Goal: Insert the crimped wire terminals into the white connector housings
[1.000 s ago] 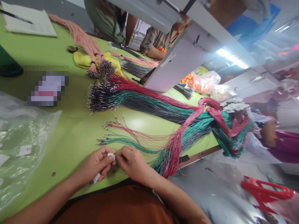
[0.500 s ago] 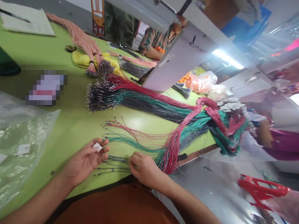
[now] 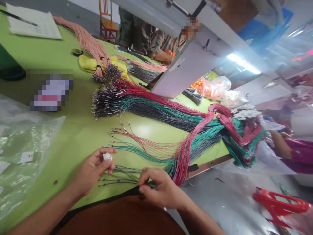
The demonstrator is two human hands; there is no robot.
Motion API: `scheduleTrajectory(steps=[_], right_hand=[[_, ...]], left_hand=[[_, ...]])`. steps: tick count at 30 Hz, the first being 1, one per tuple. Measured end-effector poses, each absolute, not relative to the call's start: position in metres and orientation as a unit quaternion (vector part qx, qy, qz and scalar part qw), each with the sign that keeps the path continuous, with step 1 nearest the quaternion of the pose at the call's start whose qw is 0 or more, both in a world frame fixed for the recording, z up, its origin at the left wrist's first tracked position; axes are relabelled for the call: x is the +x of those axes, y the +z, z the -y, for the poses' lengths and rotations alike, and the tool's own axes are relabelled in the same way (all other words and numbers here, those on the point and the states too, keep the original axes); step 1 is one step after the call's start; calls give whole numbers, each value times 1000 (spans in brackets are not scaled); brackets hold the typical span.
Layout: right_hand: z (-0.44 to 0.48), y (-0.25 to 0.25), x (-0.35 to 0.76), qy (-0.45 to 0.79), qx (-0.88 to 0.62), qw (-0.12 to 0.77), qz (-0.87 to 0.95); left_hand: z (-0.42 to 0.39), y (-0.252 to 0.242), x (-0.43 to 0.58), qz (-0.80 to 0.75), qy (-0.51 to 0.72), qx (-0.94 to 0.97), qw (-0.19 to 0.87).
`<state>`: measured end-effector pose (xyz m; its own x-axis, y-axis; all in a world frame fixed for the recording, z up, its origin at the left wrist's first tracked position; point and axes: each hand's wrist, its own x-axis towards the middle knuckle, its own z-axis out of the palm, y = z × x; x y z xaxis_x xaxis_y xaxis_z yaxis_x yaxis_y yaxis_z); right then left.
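My left hand point(image 3: 99, 166) pinches a small white plastic connector point(image 3: 107, 157) between thumb and fingers, above the near part of the table. To its right, my right hand point(image 3: 160, 187) is closed, thumb close to the index finger, beside the loose grey wires point(image 3: 122, 180); what it grips, if anything, is hidden. Beyond both hands lie separated green wires point(image 3: 139, 151) and red wires point(image 3: 146, 138), their metal-tipped ends to the left. These run right into a draped bundle of red wires point(image 3: 183, 160).
A thick bundle of dark-tipped wires point(image 3: 105, 102) lies across the green table point(image 3: 80, 130). A clear plastic bag point(image 3: 41, 147) covers the left side. Peach wires point(image 3: 90, 45) rest on a yellow cloth point(image 3: 86, 64). A co-worker's purple sleeve point(image 3: 297, 153) is at right.
My left hand has turned, its thumb now against the white connector. My right hand has shifted slightly right and toward me, its thumb and index finger now in view. The whole view has shifted slightly.
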<state>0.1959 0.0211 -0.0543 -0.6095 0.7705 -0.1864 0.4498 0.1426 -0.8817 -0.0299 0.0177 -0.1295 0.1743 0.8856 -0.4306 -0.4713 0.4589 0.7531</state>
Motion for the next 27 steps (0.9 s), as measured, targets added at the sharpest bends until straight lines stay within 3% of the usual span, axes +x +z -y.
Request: scheduleTrajectory(steps=[4,9,15,27], right_hand=[[-19,-59,169,552,-398,173,712],[-30,-73,160,433,-497,250,709],[-39,-66,159,398,-435,216,778],[-40,-92,161,347,-488,247,762]], left_hand=[[-12,-131,-26,-455,424,284,730],[-15,-127,-30,-461,381,306,741],[-11,-140,-33,-434,393,325,743],[-15,-140,-32,-426,370,347,749]])
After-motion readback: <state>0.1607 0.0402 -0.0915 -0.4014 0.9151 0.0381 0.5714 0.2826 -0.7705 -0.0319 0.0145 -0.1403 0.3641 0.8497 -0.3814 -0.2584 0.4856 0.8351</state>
